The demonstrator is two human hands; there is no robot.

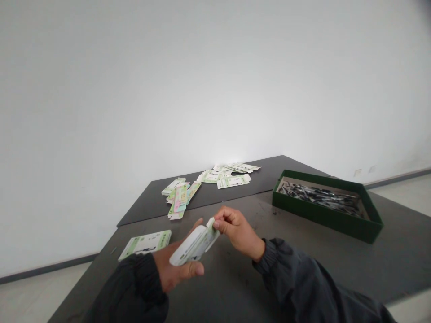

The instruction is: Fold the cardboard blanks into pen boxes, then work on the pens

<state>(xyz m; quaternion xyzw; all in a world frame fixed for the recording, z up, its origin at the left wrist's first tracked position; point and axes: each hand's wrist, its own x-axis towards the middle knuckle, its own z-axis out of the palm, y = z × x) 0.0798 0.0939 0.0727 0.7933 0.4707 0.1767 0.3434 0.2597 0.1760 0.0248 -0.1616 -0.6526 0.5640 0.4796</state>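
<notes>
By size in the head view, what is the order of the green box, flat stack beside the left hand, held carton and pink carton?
Green box
Flat stack and held carton: too alike to rank, partly covered
Pink carton

The left hand (165, 270) is partly hidden behind the white-and-green carton (192, 246), whose print is too small to read.

Soft light — wall (215, 98) palest near centre — top right corner dark.
</notes>
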